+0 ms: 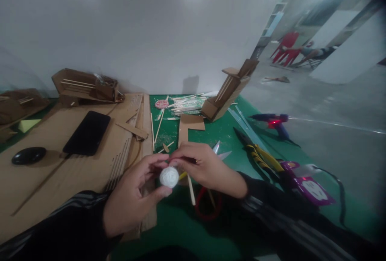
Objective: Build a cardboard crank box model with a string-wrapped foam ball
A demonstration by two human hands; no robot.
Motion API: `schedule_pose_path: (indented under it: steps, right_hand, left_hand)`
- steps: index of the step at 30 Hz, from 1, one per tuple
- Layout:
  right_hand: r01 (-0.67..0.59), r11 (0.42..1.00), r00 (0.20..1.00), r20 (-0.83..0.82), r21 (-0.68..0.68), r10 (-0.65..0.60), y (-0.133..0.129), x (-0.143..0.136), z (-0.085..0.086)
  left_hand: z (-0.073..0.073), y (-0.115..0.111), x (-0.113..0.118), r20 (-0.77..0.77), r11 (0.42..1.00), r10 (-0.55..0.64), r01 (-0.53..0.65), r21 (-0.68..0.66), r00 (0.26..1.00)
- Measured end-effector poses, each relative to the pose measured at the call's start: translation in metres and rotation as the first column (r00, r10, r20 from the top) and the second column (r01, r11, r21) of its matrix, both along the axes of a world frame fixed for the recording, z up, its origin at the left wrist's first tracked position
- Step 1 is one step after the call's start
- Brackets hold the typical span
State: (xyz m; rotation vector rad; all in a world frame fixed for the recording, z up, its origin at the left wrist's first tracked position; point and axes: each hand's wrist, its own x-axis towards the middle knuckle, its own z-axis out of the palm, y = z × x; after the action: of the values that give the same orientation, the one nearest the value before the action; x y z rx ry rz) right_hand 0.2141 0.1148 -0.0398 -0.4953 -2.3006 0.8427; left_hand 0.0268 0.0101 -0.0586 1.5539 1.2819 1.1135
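Observation:
My left hand (137,190) curls its thumb and fingers round a small white ball of string (169,177). Just above the ball, the fingertips of my right hand (200,163) are pinched together, and a short bit of white thread seems to run up to them. Below my right hand lie red-handled scissors (208,208), their blades (221,152) showing beyond it. A wooden stick (191,190) lies beside the scissors, and a cut cardboard piece (191,122) rests just past my fingers.
A glue gun (274,122) with a red light, yellow-handled pliers (259,152) and a purple-white device (310,184) lie on the right. Leaning cardboard (226,96) stands behind, near wrapped sticks (188,104). Leftward are a phone (87,132), a mouse (28,155) and a cardboard model (87,86).

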Motion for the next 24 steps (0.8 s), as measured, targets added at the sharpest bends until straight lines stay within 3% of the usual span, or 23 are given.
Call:
schedule_pose_path:
  steps: [4, 8, 16, 20, 24]
  right_hand:
    - [0.008, 0.998, 1.000, 0.013, -0.068, -0.007, -0.001, -0.001, -0.001]
    - [-0.008, 0.994, 0.999, 0.038, -0.105, 0.012, -0.002, -0.004, -0.008]
    - [-0.089, 0.994, 0.981, 0.179, 0.065, 0.076, -0.013, 0.000, -0.022]
    - [-0.092, 0.990, 0.938, 0.343, 0.108, 0.049, -0.022, 0.004, -0.026]
    - [-0.056, 0.998, 0.923, 0.383, 0.041, 0.036, -0.026, 0.011, -0.025]
  left_hand:
    - [0.004, 0.000, -0.003, -0.153, 0.993, -0.037, 0.053, 0.104, 0.988]
    - [0.004, 0.001, -0.004, -0.205, 0.980, 0.010, 0.031, 0.196, 0.979]
    - [0.001, 0.001, -0.006, -0.169, 0.985, 0.105, -0.078, 0.156, 0.980]
    - [0.002, 0.005, -0.009, 0.060, 0.974, 0.197, -0.203, 0.103, 0.979]
    - [0.004, 0.012, -0.014, 0.347, 0.985, 0.155, -0.171, 0.016, 0.925]
